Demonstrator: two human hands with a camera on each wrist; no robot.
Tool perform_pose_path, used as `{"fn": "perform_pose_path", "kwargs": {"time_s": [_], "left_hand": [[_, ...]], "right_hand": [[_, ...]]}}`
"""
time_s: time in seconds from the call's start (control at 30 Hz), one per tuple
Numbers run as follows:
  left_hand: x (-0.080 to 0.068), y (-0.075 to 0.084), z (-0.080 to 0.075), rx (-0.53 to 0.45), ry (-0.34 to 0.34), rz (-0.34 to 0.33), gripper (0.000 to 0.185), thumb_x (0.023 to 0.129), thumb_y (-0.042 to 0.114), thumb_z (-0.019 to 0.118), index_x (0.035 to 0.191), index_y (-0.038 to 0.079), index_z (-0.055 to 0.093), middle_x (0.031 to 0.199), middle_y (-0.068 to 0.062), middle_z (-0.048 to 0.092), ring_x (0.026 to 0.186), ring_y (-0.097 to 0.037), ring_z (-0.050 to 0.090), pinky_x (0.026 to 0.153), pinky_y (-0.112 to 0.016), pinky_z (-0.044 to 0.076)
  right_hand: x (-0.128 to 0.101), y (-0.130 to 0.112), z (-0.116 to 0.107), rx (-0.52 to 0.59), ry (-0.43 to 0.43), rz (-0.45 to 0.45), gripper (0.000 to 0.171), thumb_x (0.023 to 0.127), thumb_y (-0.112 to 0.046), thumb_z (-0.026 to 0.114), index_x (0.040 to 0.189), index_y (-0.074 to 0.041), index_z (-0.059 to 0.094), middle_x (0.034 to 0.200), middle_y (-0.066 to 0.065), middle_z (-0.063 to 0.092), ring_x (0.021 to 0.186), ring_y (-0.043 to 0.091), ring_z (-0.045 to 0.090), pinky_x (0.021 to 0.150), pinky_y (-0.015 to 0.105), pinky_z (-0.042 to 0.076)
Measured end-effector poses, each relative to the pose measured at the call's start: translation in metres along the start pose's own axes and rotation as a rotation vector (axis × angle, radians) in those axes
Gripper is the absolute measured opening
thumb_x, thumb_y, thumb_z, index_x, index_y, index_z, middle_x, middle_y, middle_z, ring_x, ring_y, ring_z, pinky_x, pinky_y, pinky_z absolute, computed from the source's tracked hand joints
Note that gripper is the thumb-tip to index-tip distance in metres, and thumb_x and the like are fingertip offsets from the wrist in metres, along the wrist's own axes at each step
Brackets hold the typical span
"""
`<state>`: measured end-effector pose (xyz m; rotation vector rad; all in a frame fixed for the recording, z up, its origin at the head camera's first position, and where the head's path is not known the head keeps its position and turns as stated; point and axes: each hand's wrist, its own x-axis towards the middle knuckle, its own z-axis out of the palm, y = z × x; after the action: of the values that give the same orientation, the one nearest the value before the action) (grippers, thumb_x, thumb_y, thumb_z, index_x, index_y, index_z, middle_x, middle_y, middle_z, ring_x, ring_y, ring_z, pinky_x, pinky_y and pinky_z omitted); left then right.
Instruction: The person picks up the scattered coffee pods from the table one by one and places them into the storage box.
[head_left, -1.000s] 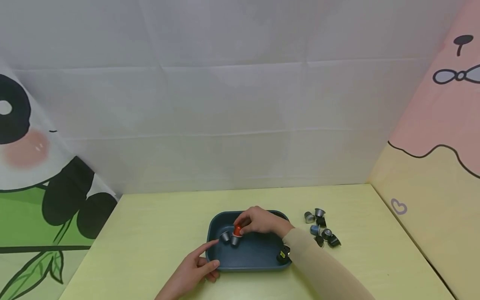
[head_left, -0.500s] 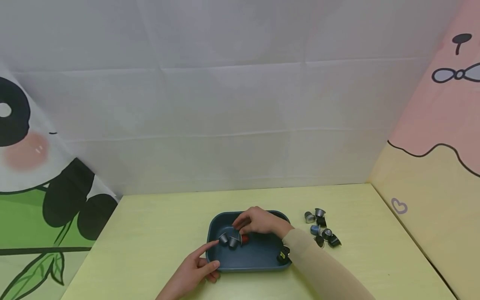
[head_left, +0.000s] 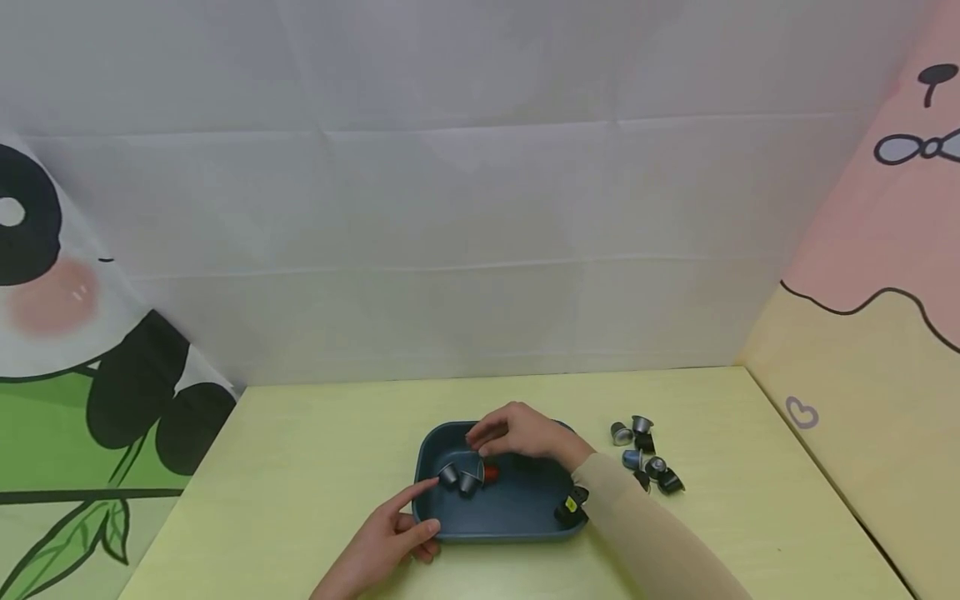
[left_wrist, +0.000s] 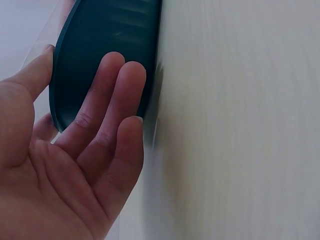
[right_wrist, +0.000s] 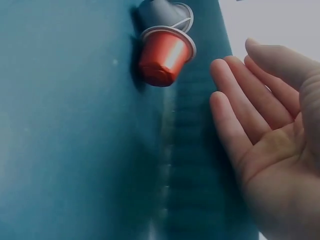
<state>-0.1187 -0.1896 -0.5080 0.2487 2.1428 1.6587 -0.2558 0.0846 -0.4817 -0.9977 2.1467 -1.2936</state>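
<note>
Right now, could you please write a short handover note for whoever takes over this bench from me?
Left hand: open, fingers resting against the near-left rim of the dark teal rectangular plastic tray.
Right hand: open and empty above the tray.
In the tray: a red foil coffee capsule on its side, touching one of two silver-grey capsules; a black capsule with a yellow mark sits at the near-right corner.
Left: a cluster of grey, blue and black capsules lies on the yellow-green table, right of the tray.

Left hand (head_left: 390, 537) flat, fingers straight — right hand (head_left: 517, 435) relaxed, empty
</note>
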Motion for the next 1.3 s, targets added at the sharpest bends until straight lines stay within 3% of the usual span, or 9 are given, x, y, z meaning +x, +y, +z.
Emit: {"fn": "perform_pose_path", "kwargs": {"time_s": [0.27,0.47,0.8,0.97,1.3], "left_hand": [[0.0,0.001,0.0,-0.015,-0.002,0.005,0.063,0.099,0.023,0.065,0.153,0.008,0.037,0.079,-0.016,0.072,0.073,-0.033,0.072,0.069,-0.034,0.057],[0.0,0.001,0.001,-0.028,-0.005,0.004,0.064,0.099,0.022,0.065,0.153,0.007,0.036,0.08,-0.018,0.072,0.073,-0.034,0.072,0.07,-0.033,0.057],[0.0,0.001,0.001,-0.028,-0.001,0.014,0.066,0.098,0.025,0.067,0.153,0.007,0.036,0.079,-0.018,0.072,0.072,-0.033,0.072,0.07,-0.033,0.057],[-0.001,0.0,0.0,-0.037,-0.003,0.013,0.065,0.098,0.024,0.067,0.153,0.007,0.036,0.08,-0.019,0.072,0.072,-0.034,0.072,0.07,-0.033,0.058],[-0.001,0.0,0.0,-0.027,-0.002,0.012,0.065,0.098,0.023,0.066,0.153,0.007,0.037,0.08,-0.019,0.072,0.072,-0.033,0.072,0.07,-0.033,0.058]], "right_hand": [[-0.008,-0.009,-0.016,0.022,0.064,-0.037,0.03,0.095,-0.012,0.069,0.124,0.0,0.068,0.118,0.01,0.07,0.104,0.014,0.068,0.088,0.028,0.052],[-0.019,-0.019,-0.031,0.017,0.108,-0.057,0.031,0.096,-0.015,0.069,0.125,-0.004,0.069,0.119,0.012,0.07,0.105,0.015,0.068,0.089,0.031,0.052],[-0.046,-0.03,-0.054,0.057,0.188,-0.002,0.032,0.096,-0.014,0.068,0.126,-0.001,0.067,0.121,0.012,0.069,0.114,0.032,0.064,0.09,0.032,0.053],[-0.063,-0.029,-0.064,0.03,0.245,0.048,0.031,0.097,-0.015,0.068,0.125,-0.003,0.068,0.119,0.008,0.069,0.111,0.022,0.065,0.089,0.03,0.053],[-0.106,-0.019,-0.079,-0.033,0.328,0.077,0.033,0.098,-0.02,0.067,0.127,-0.005,0.067,0.122,0.011,0.068,0.112,0.025,0.065,0.091,0.03,0.051]]}}
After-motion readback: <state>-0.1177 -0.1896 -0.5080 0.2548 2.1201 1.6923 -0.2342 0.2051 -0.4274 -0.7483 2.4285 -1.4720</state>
